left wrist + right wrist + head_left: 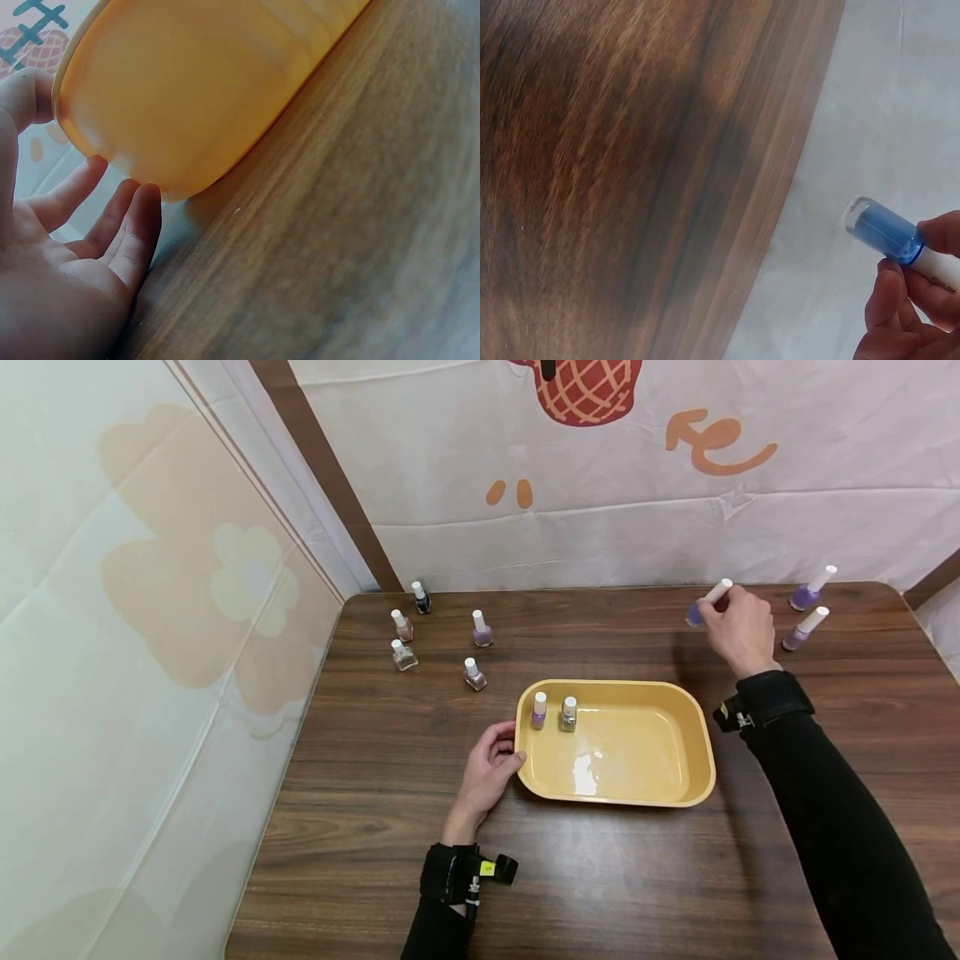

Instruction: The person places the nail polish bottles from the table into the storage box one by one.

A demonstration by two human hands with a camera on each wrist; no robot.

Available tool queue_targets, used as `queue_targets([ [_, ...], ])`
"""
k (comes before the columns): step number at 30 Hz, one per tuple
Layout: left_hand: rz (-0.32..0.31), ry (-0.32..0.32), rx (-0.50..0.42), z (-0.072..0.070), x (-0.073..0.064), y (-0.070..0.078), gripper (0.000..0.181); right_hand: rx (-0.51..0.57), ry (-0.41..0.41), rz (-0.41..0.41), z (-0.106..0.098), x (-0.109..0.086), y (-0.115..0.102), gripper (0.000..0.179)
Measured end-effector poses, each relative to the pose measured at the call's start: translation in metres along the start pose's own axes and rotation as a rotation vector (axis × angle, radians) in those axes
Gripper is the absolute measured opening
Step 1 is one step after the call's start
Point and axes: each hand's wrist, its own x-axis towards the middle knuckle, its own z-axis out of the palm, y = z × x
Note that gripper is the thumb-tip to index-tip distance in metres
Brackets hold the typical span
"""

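Note:
My right hand [741, 631] pinches a blue nail polish bottle [885, 229] by its white cap, above the far side of the table. In the right wrist view the bottle's clear base points away from the fingers. At the left end of a yellow tray [637, 785], my left hand [487, 774] grips the rim, thumb over the edge and fingertips against the outer wall. Inside the tray, toward its left, a purple nail polish bottle [538, 712] and a glittery one [568, 716] stand upright.
Several nail polish bottles stand at the back left, among them a dark one [422, 600] and a mauve one [482, 631]. Two more, a violet one [808, 593] and a pale purple one [799, 635], stand back right. A printed cloth [450, 552] hangs behind the table.

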Motion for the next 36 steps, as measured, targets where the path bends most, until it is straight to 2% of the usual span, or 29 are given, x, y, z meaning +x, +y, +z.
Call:
queue_targets([
  [19,0.006,-0.002,0.009,0.000,0.001,0.000,0.050,0.049,0.032,-0.043,-0.008,-0.008,-0.016,0.041],
  [36,-0.005,-0.004,0.008,0.000,0.001,0.000,0.050,0.085,0.077,-0.086,-0.006,-0.018,-0.029,0.037],
])
